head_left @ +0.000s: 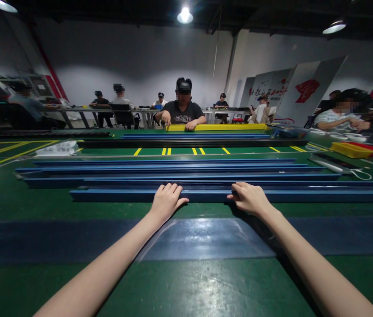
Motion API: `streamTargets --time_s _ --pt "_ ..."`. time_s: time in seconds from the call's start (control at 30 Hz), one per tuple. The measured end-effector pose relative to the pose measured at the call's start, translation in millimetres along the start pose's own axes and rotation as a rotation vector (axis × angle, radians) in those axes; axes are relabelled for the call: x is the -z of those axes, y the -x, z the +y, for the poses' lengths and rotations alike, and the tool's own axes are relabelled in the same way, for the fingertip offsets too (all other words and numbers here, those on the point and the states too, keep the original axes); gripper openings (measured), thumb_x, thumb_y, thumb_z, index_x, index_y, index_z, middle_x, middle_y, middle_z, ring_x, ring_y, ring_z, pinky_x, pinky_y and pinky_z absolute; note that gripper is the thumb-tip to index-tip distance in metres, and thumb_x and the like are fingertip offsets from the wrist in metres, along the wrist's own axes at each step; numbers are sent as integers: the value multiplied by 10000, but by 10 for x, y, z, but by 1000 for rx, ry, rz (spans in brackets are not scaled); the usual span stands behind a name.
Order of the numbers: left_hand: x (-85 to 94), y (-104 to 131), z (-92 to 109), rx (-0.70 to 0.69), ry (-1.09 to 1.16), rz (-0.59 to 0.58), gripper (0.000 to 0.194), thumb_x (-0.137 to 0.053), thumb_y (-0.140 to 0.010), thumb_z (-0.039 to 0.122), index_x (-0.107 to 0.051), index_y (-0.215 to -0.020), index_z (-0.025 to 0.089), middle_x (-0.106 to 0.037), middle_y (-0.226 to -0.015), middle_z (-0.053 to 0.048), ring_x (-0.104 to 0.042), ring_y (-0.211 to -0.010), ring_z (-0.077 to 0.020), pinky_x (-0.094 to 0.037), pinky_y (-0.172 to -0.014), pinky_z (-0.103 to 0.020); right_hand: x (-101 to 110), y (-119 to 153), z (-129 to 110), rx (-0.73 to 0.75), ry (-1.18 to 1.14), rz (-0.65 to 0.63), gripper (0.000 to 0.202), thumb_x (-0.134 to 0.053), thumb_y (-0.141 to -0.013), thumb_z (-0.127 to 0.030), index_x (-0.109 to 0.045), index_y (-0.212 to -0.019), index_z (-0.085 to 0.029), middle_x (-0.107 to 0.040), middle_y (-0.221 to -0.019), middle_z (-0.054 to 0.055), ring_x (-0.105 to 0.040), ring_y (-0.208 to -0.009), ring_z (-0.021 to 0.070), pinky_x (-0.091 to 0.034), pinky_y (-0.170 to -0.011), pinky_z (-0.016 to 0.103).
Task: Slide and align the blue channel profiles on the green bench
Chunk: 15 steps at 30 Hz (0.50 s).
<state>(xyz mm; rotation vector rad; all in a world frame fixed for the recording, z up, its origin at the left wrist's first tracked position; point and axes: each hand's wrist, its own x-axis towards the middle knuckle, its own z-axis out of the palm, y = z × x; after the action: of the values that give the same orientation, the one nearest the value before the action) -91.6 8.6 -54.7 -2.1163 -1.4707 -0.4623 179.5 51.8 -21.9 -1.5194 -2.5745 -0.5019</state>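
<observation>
A long blue channel (pixel 107 196) lies across the green table in front of me, the nearest of several blue strips. My left hand (pixel 168 200) rests over it left of centre, its fingers wrapped over the top edge and the thumb on the near face. Right of centre, my right hand (pixel 250 198) has its fingers curled round the same channel. Between my forearms and the channel, a flat, shiny dark blue sheet (pixel 206 237) stretches across the table.
Beyond lie more blue strips (pixel 54 169), a black bar (pixel 186 143) and a yellow bar (pixel 219 127), at which a person (pixel 183 108) sits. A phone (pixel 334 161) with a white cable and yellow and red trays (pixel 351 149) are at right. A plastic-wrapped bundle (pixel 57 148) sits at left.
</observation>
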Motion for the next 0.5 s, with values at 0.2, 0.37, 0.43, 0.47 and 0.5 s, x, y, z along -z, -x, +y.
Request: streamTargets --time_s 0.2,0.37,0.43,0.47,0.5 --pt "1 -3 4 -6 13 -2 333 -451 -795 479 -539 -853 164 -596 -825 -43 -506 -778 -186 -291 -651 -294 -11 34 52 -15 10 4 241 -400 -819 -382 -531 -783 -182 -605 -830 46 -555 -749 159 -209 -496 239" --pt "7 -7 9 -11 18 3 310 -464 -795 463 -536 -805 162 -605 -821 -35 -508 -770 -181 -285 -644 -290 -23 46 28 18 16 10 254 -372 -834 -376 -529 -806 -178 -600 -841 59 -537 -793 169 -261 -532 241" --pt "6 -6 10 -12 20 4 308 -461 -798 462 -533 -787 162 -606 -796 -34 -511 -757 -179 -283 -640 -290 -27 47 27 27 15 2 253 -361 -840 -370 -525 -810 -180 -602 -840 60 -531 -800 171 -274 -547 242" --pt "4 -5 10 -11 21 5 309 -460 -799 461 -533 -782 162 -606 -782 -33 -512 -749 -179 -282 -638 -290 -28 47 27 31 13 -4 251 -358 -842 -367 -523 -810 -182 -603 -840 60 -529 -801 172 -279 -553 242" --pt "1 -4 9 -10 23 6 310 -458 -800 462 -532 -779 162 -606 -770 -33 -513 -742 -178 -281 -637 -290 -28 47 28 33 12 -10 249 -354 -844 -364 -522 -810 -183 -604 -842 61 -526 -802 172 -283 -558 243"
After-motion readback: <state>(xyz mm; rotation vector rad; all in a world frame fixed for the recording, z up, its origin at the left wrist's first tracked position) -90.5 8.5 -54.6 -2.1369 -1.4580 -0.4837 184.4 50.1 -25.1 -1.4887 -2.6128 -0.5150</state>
